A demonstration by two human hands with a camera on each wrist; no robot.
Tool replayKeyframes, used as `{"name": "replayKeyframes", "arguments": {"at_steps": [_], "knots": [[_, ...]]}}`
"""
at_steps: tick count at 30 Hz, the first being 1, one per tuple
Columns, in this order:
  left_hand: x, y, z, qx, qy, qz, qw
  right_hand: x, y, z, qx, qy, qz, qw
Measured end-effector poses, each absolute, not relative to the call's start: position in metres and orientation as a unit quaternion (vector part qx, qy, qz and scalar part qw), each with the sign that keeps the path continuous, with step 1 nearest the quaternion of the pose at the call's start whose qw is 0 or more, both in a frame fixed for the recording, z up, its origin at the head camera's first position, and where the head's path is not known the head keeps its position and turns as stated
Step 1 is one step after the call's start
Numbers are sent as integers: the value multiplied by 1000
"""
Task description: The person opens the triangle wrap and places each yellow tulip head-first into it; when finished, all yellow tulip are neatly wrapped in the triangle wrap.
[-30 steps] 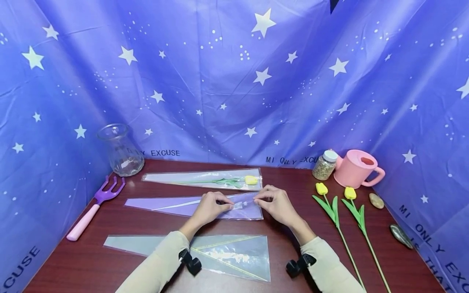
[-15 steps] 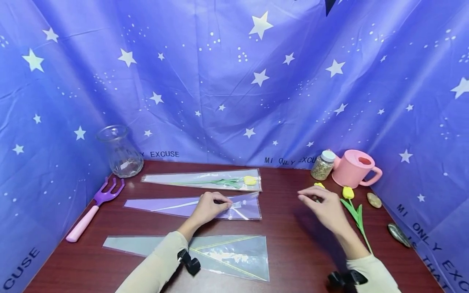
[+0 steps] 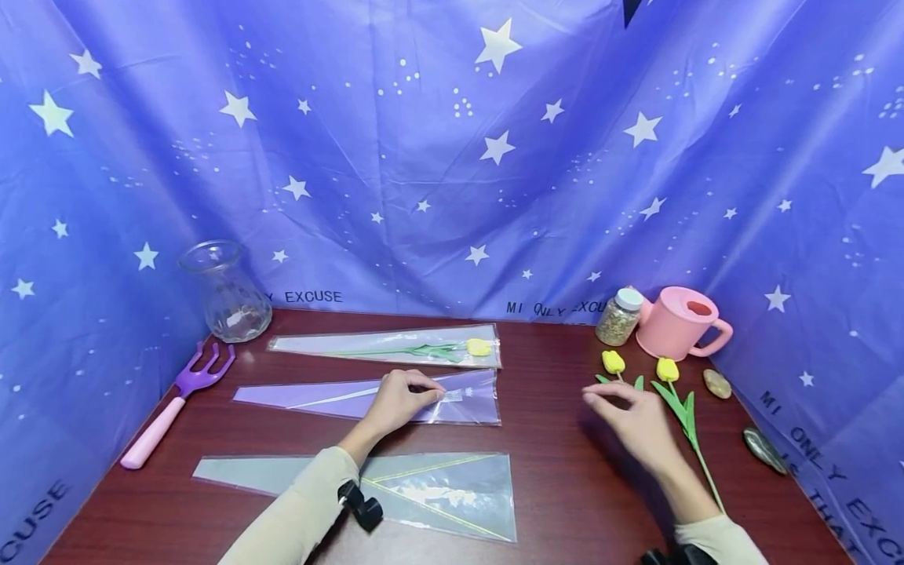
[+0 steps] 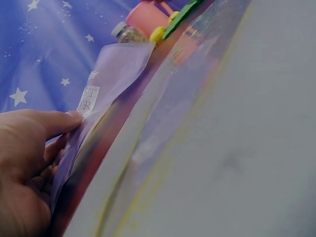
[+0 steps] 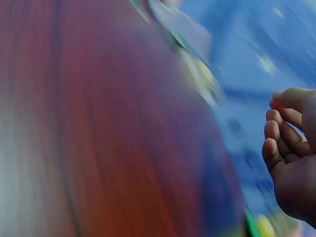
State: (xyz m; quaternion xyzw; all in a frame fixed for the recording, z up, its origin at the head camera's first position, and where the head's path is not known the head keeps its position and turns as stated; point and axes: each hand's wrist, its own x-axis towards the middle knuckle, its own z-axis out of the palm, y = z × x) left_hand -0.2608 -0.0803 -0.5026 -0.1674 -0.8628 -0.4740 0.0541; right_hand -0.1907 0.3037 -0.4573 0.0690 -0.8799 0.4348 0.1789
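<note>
— Starry blue cloth point(image 3: 395, 157) hangs behind the red-brown desk point(image 3: 544, 463). State of the left hand point(image 3: 399, 400)?

— Pinching the purple sleeve point(image 3: 311, 395) between thumb and fingers, toward the sleeve's wide end.

— Where is that sleeve?

— Mid-desk, between two others. Clear sleeve point(image 3: 304, 344) with a yellow tulip point(image 3: 478, 348) inside lies nearer the back edge; yellow-lined sleeve point(image 3: 466, 494) lies nearer the front edge.

— And the right hand point(image 3: 636, 420)?

— Free, fingers loosely bent, narrow gap between thumb and forefinger. It partly hides one loose tulip point(image 3: 613, 362); contact, cannot tell. Second loose tulip point(image 3: 683, 412) is just beside, toward the right edge.

— Corners?

— Glass vase point(image 3: 240, 310) back left, purple-headed fork point(image 3: 169, 416) along the left edge. Lidded jar point(image 3: 617, 323) and pink watering can point(image 3: 671, 326) back right.
</note>
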Motion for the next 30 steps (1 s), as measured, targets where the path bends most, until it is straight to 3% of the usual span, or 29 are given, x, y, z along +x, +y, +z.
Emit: {"name": "replayKeyframes", "arguments": {"at_steps": [6,10,15,25,30], "knots": [[-260,-81,-505,-168,-862,-475,54,-218,232,-473,127,-864,476,106],[-259,-78,-506,-173,-862,-474,50,-229,204,-478,122,-859,483,120],[-259,-77,-505,-174,-860,-477,54,-235,192,-479,165,-848,478,158],[-260,-80,-504,-173,-861,-475,55,-237,186,-479,165,-854,484,100],[-259,-81,-502,-173,-861,-474,58,-239,182,-477,145,-861,477,102]]}}
